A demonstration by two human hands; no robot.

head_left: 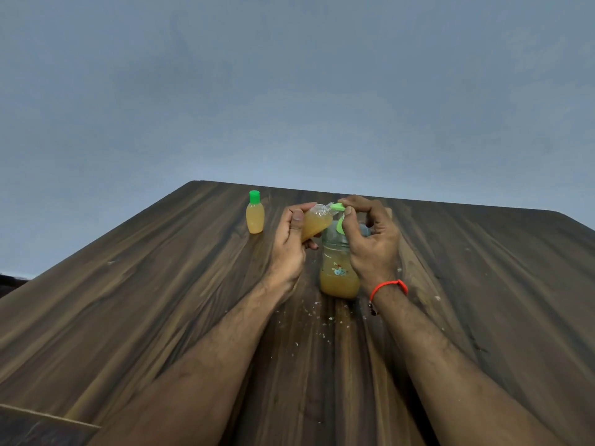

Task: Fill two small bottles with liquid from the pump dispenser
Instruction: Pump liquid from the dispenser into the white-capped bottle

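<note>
A capped small bottle (255, 213) stands on the counter (128, 300), left of both grips. The left hand (289, 239) grasps a tilted open bottle (314, 222) at the green spout (338, 207); the right hand (370, 235) pinches that spout atop the pump dispenser (338, 272).

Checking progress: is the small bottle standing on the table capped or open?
Capped. The small bottle stands upright with its green cap on.

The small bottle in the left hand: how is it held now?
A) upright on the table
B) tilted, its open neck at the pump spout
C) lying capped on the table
B: the left hand holds the small bottle tilted, neck against the pump dispenser's green spout.
</note>
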